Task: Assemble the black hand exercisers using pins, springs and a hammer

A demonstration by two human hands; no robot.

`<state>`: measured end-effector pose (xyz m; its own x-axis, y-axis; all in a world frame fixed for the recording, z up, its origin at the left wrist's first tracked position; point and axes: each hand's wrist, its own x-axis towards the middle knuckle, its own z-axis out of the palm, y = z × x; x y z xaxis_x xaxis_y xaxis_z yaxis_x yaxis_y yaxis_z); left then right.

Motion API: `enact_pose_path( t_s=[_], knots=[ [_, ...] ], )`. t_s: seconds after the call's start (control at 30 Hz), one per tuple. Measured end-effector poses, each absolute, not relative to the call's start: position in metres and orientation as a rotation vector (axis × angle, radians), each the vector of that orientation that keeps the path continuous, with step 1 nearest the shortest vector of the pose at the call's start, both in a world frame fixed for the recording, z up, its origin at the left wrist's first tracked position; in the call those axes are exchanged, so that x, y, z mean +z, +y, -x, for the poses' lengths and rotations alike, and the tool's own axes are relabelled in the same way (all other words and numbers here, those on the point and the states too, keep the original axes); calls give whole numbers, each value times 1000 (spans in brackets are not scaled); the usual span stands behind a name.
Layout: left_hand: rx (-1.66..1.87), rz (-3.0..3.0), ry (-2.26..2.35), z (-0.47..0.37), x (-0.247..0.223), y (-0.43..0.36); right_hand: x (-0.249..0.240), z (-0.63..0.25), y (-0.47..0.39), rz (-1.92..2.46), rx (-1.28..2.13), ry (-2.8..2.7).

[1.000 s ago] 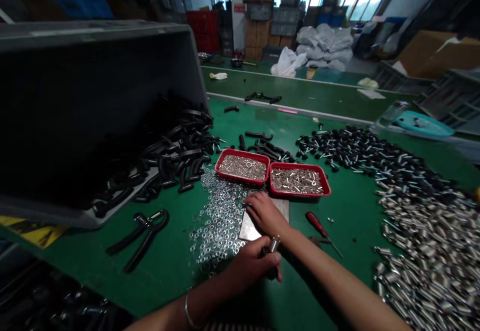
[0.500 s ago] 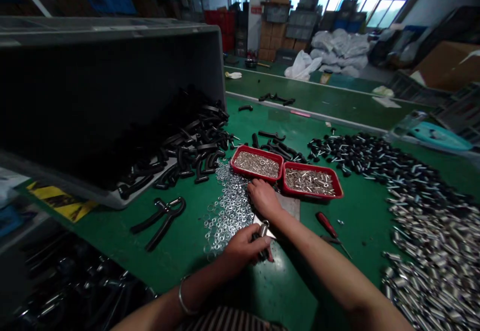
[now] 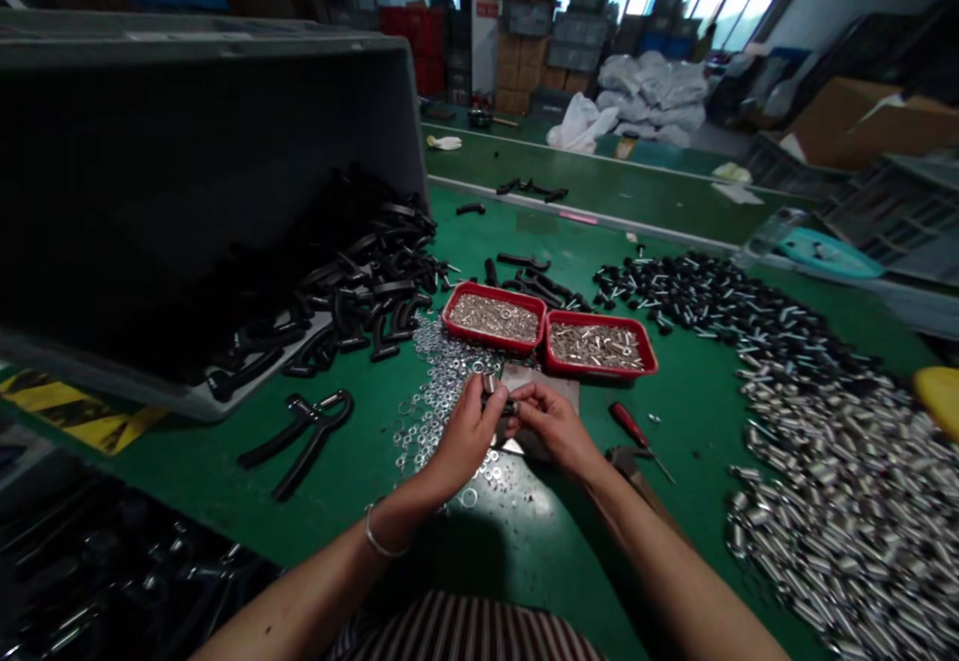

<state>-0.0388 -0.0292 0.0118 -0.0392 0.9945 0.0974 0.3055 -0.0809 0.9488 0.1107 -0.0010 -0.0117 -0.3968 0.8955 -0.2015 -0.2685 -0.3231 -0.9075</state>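
Note:
My left hand point(image 3: 466, 433) is closed round a small metal spring point(image 3: 489, 383) with a dark part under it, in front of the red trays. Fingertips of my right hand point(image 3: 550, 423) are pinched at the right end of that dark part; whether they hold a separate small piece is too small to tell. Beneath both hands lies a metal plate point(image 3: 565, 388). Loose washers point(image 3: 429, 391) spread to the left of my hands. The left red tray point(image 3: 448, 320) holds small metal pieces, and the right red tray point(image 3: 654, 361) holds small pins.
A grey crate point(image 3: 420, 132) lies on its side at left, spilling black handles point(image 3: 349, 317). An assembled hand grip point(image 3: 311, 431) sits before it. To the right are a red screwdriver point(image 3: 629, 423), a hammer point(image 3: 636, 471), black knobs with screws point(image 3: 704, 292) and piled springs point(image 3: 846, 501).
My right hand has moved back from beside the left tray to meet my left hand. My left hand has risen forward with the spring. The view has shifted slightly to the right.

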Motion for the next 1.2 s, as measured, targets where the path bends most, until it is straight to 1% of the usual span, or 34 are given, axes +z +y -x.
enact_pose_path(
  t_s=[0.3, 0.63, 0.83, 0.93, 1.0, 1.07, 1.13, 1.2],
  knots=[
    [1119, -1504, 1421, 25, 4, -26, -17, -132, 2, 1037, 1721, -1128],
    [1129, -1501, 1453, 28, 0, -26, -14, -133, -1, 982, 1774, -1143],
    [1140, -1451, 1463, 27, 0, -30, -1, -138, -6, 927, 1887, -1221],
    [1152, -1399, 1456, 24, 2, -33, 6, -141, -12, 971, 1859, -1291],
    [1162, -1345, 1424, 22, 5, -36, 10, -144, -16, 1047, 1677, -1459],
    [1170, -1274, 1354, 19, 9, -38, 12, -146, -20, 1084, 1330, -1726],
    [1172, -1205, 1269, 17, 12, -38, 12, -149, -23, 1032, 951, -1968],
    [1158, -1141, 1200, 13, 14, -37, 11, -152, -28, 981, 670, -2117]
  ],
)
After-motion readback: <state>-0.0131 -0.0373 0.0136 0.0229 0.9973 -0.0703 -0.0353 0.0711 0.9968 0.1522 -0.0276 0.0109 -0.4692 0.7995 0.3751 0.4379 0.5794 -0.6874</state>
